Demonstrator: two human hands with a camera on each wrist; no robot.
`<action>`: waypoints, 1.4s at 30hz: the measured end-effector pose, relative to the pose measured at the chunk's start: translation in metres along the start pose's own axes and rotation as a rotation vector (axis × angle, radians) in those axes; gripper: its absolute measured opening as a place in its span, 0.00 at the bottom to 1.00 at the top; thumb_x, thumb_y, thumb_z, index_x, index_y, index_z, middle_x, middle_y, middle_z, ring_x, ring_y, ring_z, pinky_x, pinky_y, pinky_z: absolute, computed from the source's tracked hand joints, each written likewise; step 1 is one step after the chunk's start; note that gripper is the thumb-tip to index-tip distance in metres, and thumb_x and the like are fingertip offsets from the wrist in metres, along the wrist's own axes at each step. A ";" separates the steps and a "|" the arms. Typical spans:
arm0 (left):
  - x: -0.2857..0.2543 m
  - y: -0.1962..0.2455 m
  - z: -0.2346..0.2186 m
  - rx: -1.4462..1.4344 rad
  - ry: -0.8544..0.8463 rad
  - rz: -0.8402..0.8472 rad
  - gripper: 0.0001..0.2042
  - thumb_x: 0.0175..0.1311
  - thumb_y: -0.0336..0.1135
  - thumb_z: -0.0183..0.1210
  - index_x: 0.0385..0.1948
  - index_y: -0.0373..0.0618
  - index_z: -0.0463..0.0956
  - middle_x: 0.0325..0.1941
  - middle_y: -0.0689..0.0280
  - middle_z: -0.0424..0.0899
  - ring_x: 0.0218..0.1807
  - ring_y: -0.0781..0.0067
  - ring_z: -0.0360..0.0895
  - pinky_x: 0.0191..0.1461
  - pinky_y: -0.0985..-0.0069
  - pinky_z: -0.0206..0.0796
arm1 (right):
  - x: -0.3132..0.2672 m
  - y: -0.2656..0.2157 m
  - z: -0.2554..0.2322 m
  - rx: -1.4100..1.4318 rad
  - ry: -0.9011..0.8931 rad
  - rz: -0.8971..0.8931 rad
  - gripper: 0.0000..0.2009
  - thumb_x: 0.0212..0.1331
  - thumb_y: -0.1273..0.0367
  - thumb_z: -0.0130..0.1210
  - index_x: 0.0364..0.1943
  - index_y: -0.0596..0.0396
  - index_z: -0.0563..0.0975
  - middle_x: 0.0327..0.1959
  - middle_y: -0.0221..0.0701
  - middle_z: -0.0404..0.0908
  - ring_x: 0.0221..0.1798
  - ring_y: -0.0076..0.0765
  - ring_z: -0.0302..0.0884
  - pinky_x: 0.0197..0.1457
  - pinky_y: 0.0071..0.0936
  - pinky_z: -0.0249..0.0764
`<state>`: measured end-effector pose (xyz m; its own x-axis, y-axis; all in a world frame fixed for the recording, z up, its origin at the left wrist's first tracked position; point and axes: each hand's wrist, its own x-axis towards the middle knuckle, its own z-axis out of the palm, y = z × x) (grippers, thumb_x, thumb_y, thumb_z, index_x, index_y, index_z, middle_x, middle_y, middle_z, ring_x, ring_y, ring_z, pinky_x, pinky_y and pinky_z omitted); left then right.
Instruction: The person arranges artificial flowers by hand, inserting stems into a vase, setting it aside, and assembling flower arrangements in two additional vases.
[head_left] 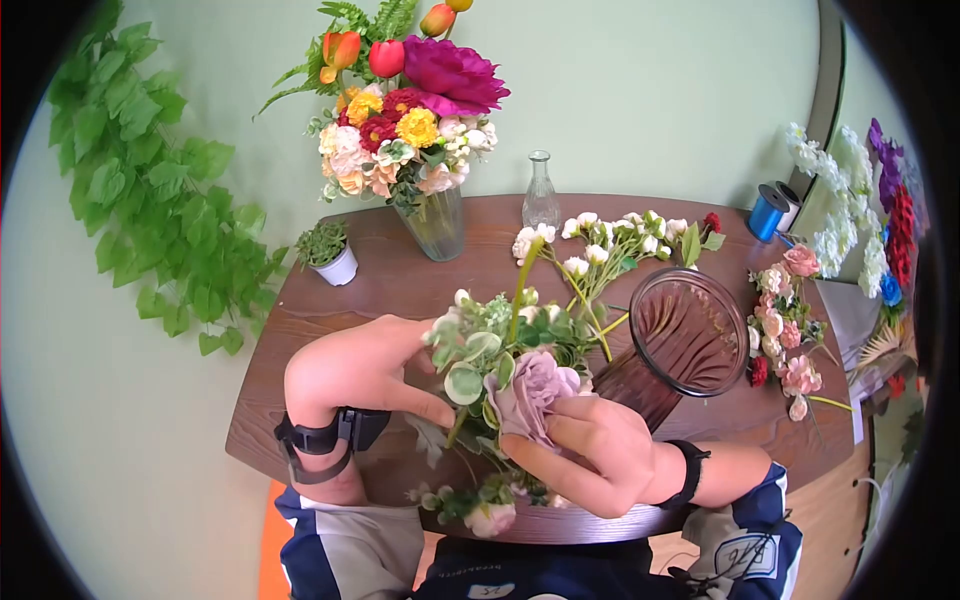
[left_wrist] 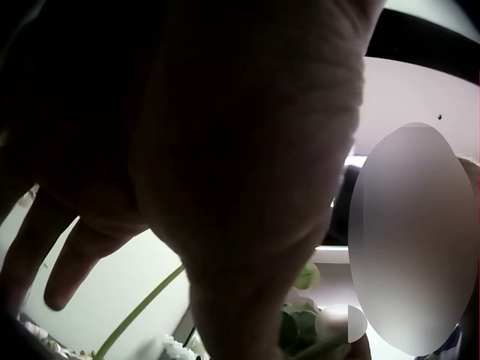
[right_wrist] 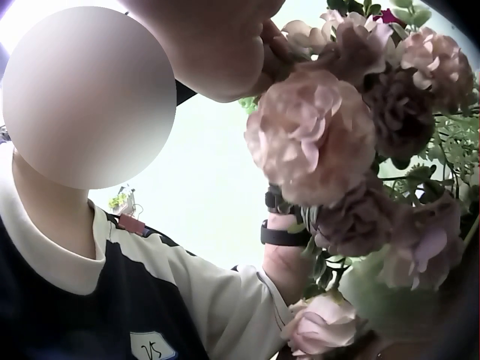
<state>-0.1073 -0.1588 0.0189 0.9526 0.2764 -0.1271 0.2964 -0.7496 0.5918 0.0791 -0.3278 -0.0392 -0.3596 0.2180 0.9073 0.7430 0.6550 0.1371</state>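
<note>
R hand point(head_left: 600, 460) grip pinching mauve rose point(head_left: 532, 395) at worktop point(head_left: 350, 300) 6 o'clock, L hand point(head_left: 355, 370) fingers spread at rose's 9 o'clock; prob. best: light petal pressure, L steadying greenery point(head_left: 465, 383), elbow clear of vase point(head_left: 645, 385) at approx. 2 o'clock.

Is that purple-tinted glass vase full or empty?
Empty, as far as shows: inside the open mouth of the purple-tinted glass vase only ribbed glass is visible, no stems. Its base is hidden.
</note>
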 end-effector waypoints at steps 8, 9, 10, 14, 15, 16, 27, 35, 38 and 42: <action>-0.003 0.001 -0.009 0.039 -0.183 0.153 0.27 0.49 0.39 0.66 0.50 0.35 0.68 0.34 0.50 0.79 0.35 0.51 0.78 0.38 0.67 0.67 | 0.004 0.005 -0.010 -0.170 0.034 0.018 0.20 0.24 0.69 0.55 0.32 0.55 0.82 0.27 0.29 0.73 0.32 0.31 0.75 0.32 0.21 0.71; -0.005 0.000 -0.012 0.109 -0.150 0.166 0.24 0.52 0.35 0.63 0.51 0.36 0.68 0.35 0.50 0.80 0.36 0.50 0.78 0.39 0.67 0.67 | 0.004 0.003 -0.011 -0.191 0.024 0.007 0.18 0.27 0.69 0.56 0.31 0.52 0.82 0.28 0.28 0.74 0.32 0.30 0.75 0.33 0.21 0.70; -0.007 0.003 -0.015 0.060 -0.105 0.216 0.19 0.55 0.31 0.59 0.49 0.36 0.70 0.35 0.52 0.80 0.35 0.50 0.78 0.40 0.70 0.68 | 0.004 0.003 -0.009 -0.257 0.066 -0.044 0.15 0.34 0.68 0.57 0.33 0.48 0.82 0.31 0.27 0.76 0.35 0.28 0.75 0.37 0.21 0.69; -0.027 0.013 -0.028 0.074 0.084 0.295 0.16 0.53 0.28 0.58 0.46 0.37 0.73 0.35 0.54 0.81 0.33 0.56 0.79 0.40 0.72 0.70 | 0.002 0.002 -0.009 -0.276 0.145 -0.088 0.12 0.45 0.68 0.54 0.36 0.49 0.81 0.36 0.28 0.79 0.40 0.29 0.75 0.40 0.21 0.68; -0.036 0.000 -0.020 0.072 0.072 0.307 0.16 0.53 0.28 0.58 0.46 0.37 0.73 0.35 0.54 0.81 0.33 0.56 0.79 0.40 0.72 0.70 | 0.003 0.003 -0.010 -0.291 0.140 -0.080 0.12 0.45 0.68 0.54 0.36 0.49 0.81 0.36 0.28 0.79 0.40 0.29 0.75 0.40 0.21 0.68; -0.046 -0.020 -0.008 0.115 0.359 0.320 0.16 0.54 0.27 0.57 0.45 0.36 0.73 0.33 0.58 0.81 0.32 0.60 0.79 0.39 0.73 0.70 | 0.005 0.003 -0.012 -0.280 0.117 -0.066 0.12 0.46 0.68 0.53 0.36 0.49 0.80 0.37 0.29 0.79 0.40 0.29 0.75 0.40 0.22 0.68; -0.019 -0.018 -0.017 -0.638 1.389 0.179 0.07 0.66 0.34 0.52 0.38 0.41 0.73 0.26 0.72 0.74 0.21 0.87 0.65 0.25 0.85 0.58 | 0.027 0.004 -0.036 -0.474 0.105 0.113 0.11 0.43 0.71 0.54 0.34 0.51 0.80 0.34 0.28 0.79 0.40 0.30 0.78 0.42 0.28 0.67; -0.036 -0.029 -0.030 -1.221 0.957 0.502 0.15 0.69 0.38 0.42 0.46 0.33 0.63 0.22 0.66 0.60 0.15 0.81 0.53 0.15 0.84 0.48 | 0.031 0.019 -0.058 -0.486 -0.212 0.417 0.09 0.42 0.69 0.63 0.24 0.54 0.74 0.15 0.28 0.64 0.16 0.32 0.64 0.19 0.27 0.59; -0.034 -0.040 -0.033 -1.269 1.030 0.470 0.17 0.71 0.41 0.38 0.45 0.33 0.64 0.23 0.65 0.61 0.16 0.82 0.54 0.15 0.85 0.47 | 0.033 0.018 -0.059 -0.471 -0.260 0.520 0.14 0.41 0.67 0.65 0.15 0.51 0.67 0.11 0.29 0.63 0.11 0.36 0.63 0.15 0.32 0.58; -0.029 -0.031 -0.034 -1.245 1.104 0.438 0.20 0.72 0.44 0.36 0.47 0.31 0.63 0.27 0.62 0.64 0.21 0.79 0.57 0.21 0.83 0.50 | 0.036 0.021 -0.069 -0.398 -0.331 0.593 0.13 0.41 0.68 0.62 0.13 0.52 0.68 0.12 0.31 0.65 0.13 0.38 0.66 0.16 0.32 0.60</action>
<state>-0.1469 -0.1230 0.0310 0.2895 0.8453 0.4491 -0.6877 -0.1426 0.7118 0.1206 -0.3563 0.0233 0.0572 0.6956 0.7162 0.9873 0.0672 -0.1441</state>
